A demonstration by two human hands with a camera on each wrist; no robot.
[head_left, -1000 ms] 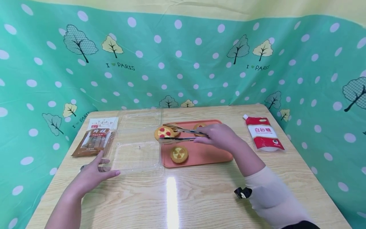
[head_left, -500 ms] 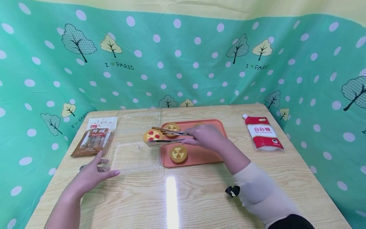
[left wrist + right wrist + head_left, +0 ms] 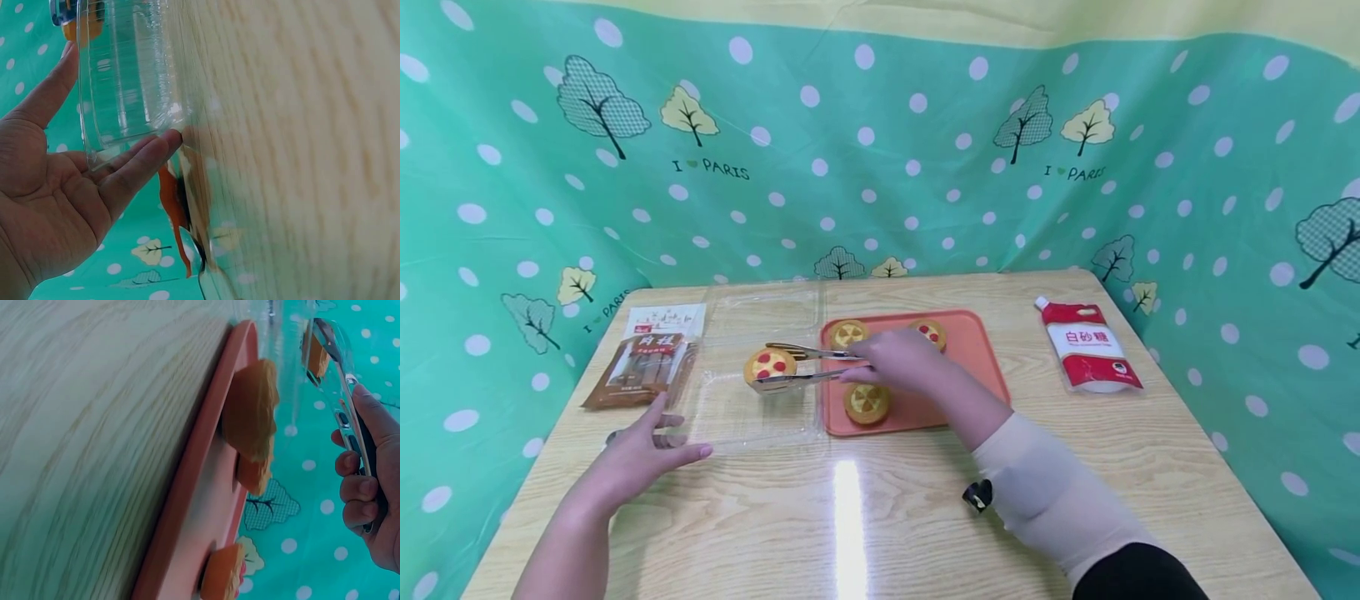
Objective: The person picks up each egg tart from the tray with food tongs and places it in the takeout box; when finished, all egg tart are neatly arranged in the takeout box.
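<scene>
My right hand (image 3: 901,360) grips metal tongs (image 3: 349,394) by the handles. Between the tong ends sits a round tart (image 3: 770,366) with red pieces on top, held over the near half of an opened clear plastic box (image 3: 760,423). My left hand (image 3: 638,457) lies at the box's near left corner, thumb and fingers extended. In the left wrist view, fingertips (image 3: 170,139) touch the box's lower corner and the thumb reaches along its rim. On the orange tray (image 3: 958,393) are a red-topped tart (image 3: 931,333) and two yellow tarts, one farther (image 3: 848,334), one nearer (image 3: 867,405).
A brown packet (image 3: 640,371) lies left of the box, overlapping a white packet (image 3: 666,318). At the right lies a red and white sugar pouch (image 3: 1090,346). A patterned green cloth (image 3: 880,167) hangs behind and beside the wooden table (image 3: 760,517).
My right hand has carried the tongs and red-topped tart left, from above the tray to above the box. The left hand has stayed at the box corner.
</scene>
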